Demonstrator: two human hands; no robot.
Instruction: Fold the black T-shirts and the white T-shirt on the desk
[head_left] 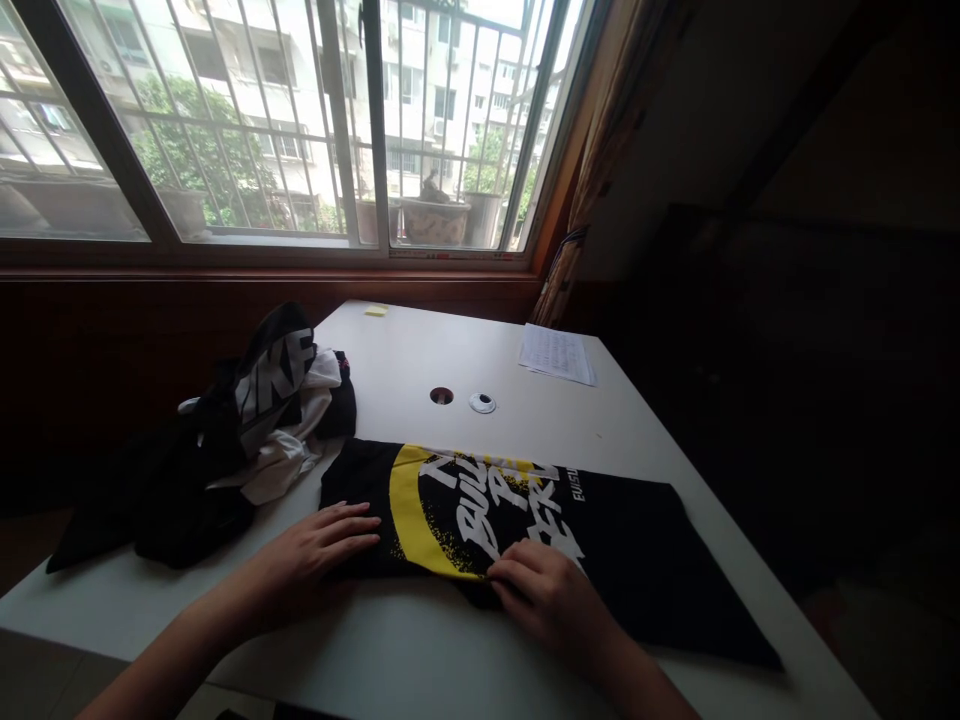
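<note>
**black shirt (525, 515) lies left to right along table's near side**

clothes pile (217, 480): table's (390, 640) left edge. left hand (322, 542): fingers slightly spread, flat on shirt's left end. right hand (546, 592): pinching shirt's near edge. both hands touching; 0 gap. papers (557, 355): far right corner. barred window (382, 130) beyond.

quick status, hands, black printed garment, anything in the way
Left hand flat on black printed garment; right hand curled at its near edge, grip unclear. Garment folded on table. Clothes pile close by its left end.
</note>
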